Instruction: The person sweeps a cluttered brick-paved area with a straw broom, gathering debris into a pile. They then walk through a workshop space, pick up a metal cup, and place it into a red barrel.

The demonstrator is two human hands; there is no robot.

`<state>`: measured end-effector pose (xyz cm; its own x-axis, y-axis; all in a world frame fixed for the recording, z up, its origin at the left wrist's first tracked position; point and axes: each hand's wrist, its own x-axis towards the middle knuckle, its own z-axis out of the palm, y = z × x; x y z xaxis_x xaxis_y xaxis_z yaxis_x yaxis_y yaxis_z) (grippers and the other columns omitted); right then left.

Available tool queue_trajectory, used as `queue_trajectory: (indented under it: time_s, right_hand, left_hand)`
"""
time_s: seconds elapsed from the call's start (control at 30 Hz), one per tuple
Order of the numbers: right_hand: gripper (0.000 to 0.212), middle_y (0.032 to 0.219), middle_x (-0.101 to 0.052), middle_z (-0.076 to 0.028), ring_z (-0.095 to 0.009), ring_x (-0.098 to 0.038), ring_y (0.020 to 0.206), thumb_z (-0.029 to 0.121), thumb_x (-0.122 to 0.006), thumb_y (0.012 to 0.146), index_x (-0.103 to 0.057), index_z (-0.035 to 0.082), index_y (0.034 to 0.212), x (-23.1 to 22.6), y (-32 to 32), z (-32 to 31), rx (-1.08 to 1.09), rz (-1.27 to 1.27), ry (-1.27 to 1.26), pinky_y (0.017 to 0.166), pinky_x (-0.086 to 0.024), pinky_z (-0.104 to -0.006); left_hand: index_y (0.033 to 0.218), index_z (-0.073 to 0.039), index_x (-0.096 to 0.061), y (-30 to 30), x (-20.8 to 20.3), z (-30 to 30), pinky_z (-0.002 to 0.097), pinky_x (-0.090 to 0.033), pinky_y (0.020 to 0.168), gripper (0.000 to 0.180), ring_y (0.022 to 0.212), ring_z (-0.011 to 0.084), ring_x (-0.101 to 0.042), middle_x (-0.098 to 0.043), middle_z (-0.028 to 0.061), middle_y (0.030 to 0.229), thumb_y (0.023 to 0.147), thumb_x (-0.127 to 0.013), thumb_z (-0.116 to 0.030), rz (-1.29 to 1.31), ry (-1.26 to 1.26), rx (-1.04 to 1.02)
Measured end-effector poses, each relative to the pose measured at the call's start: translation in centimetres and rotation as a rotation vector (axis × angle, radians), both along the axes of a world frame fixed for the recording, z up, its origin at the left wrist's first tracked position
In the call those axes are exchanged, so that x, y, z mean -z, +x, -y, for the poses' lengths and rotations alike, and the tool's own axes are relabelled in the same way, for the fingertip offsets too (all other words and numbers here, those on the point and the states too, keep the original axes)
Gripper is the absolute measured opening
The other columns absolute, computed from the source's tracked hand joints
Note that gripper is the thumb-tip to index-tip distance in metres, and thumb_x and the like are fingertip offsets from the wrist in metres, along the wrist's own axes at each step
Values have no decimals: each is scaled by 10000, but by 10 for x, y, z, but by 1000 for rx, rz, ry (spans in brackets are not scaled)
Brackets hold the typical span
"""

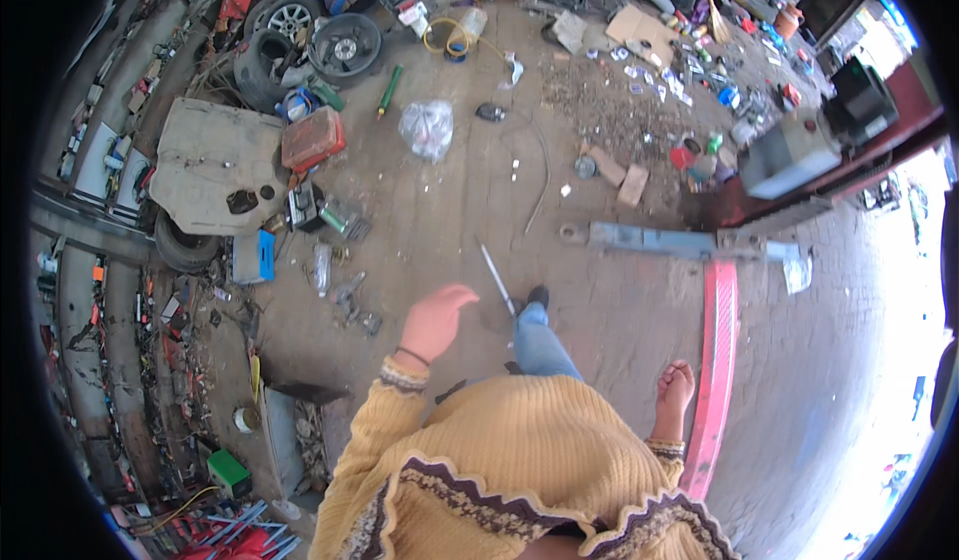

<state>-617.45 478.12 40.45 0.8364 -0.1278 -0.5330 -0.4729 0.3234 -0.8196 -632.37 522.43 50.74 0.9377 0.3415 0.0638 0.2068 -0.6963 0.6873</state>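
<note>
My left hand [437, 322] is held out in front of me, fingers bent and pressed together, with nothing visible in them. A dark band circles its wrist. Just right of the fingertips, apart from them, a thin white rod [496, 277] lies slanted on the floor, its near end close to my shoe [538, 295]. My right hand [675, 385] hangs at my right side with its fingers curled and no object showing in it. Beside that hand runs a long red metal beam [717, 360], which it does not appear to touch.
A blue-grey steel arm [649, 237] lies across the floor ahead right. Wheels [345, 47], a red case [313, 138], a clear plastic bag [427, 128] and a blue box [253, 256] stand ahead left. Cluttered shelves [85, 360] line the left. A cable [545, 175] trails ahead.
</note>
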Motion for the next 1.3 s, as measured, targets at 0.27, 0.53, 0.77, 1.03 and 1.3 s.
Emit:
queue_trajectory:
  time_s: [0.27, 0.53, 0.77, 1.03, 1.3]
  right_hand:
    - [220, 629, -423, 50, -26, -344, 517, -20, -363, 872, -564, 68, 858, -68, 257, -176, -423, 168, -23, 438, -242, -187]
    - [275, 638, -461, 42, -31, -370, 531, -32, -352, 854, -604, 43, 936, -13, 407, -282, -713, 286, -322, 458, -283, -196]
    - [339, 681, -548, 13, -37, -390, 559, -45, -341, 813, -630, 37, 971, -25, 517, -366, -539, 62, -284, 505, -318, -187]
    - [316, 661, -560, -2, -40, -405, 566, -18, -352, 839, -631, 10, 985, -60, 606, -377, -199, -21, -398, 517, -327, -189]
    - [330, 667, -612, -24, -70, -514, 570, 304, -517, 984, -633, 0, 933, -17, 783, -398, -237, -156, -569, 528, -389, -227]
  left_hand:
    - [874, -81, -679, 153, -35, -100, 372, -502, 656, 219, 703, 279, -629, -641, 96, 746, 797, -502, 22, 27, 58, -171]
    - [879, -117, -688, 325, 9, -228, 404, -500, 633, 185, 698, 314, -626, -645, 94, 748, 806, -528, -57, -173, 144, -226]
    - [880, -101, -676, 588, -4, -363, 416, -506, 681, 168, 761, 335, -631, -668, 122, 848, 810, -529, -59, -119, 127, 17]
    - [888, -111, -678, 790, 4, -367, 392, -496, 666, 200, 761, 293, -622, -651, 89, 804, 797, -513, -45, -84, 65, 396]
    - [846, -112, -674, 963, 4, -350, 380, -512, 672, 170, 803, 276, -639, -673, 72, 835, 770, -550, -24, -30, 31, 496]
